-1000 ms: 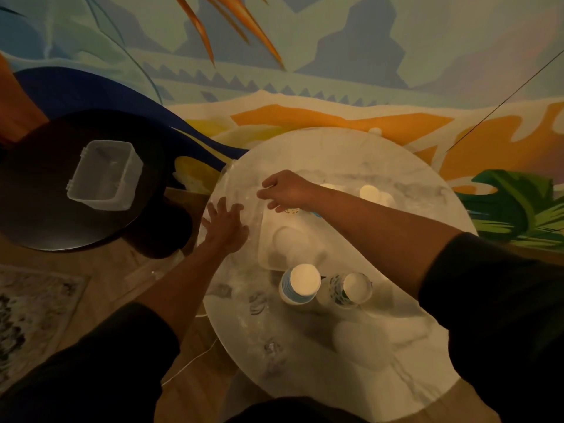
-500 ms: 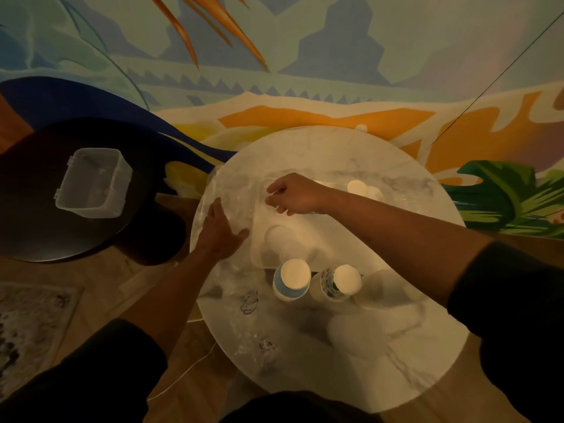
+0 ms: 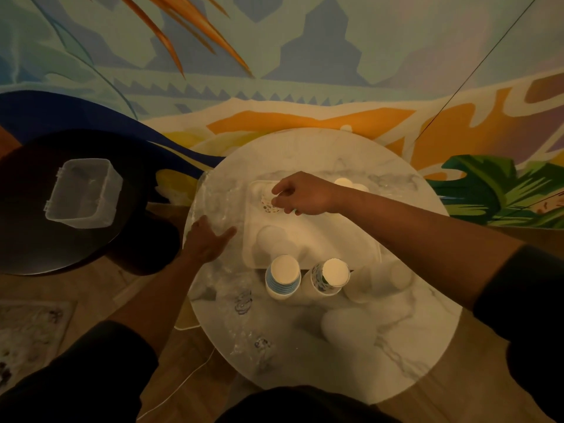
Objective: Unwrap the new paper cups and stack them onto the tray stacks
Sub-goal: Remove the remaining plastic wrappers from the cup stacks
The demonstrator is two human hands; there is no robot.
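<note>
My right hand over far-left corner of tray, grip pinching rim of patterned cup. Cup upright, directly beneath fingers. My left hand flat on wrapper, left of tray, fingers spread, holding nothing.

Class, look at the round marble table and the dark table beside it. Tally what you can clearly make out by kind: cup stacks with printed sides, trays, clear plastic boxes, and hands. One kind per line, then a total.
Printed cup stacks: 3, blue-striped stack, patterned stack, patterned cups under the right hand
Trays: 1, white tray
Clear plastic boxes: 1, clear box
Hands: 2, left hand, right hand
Total: 7
Plain white cups are too washed out to count.
</note>
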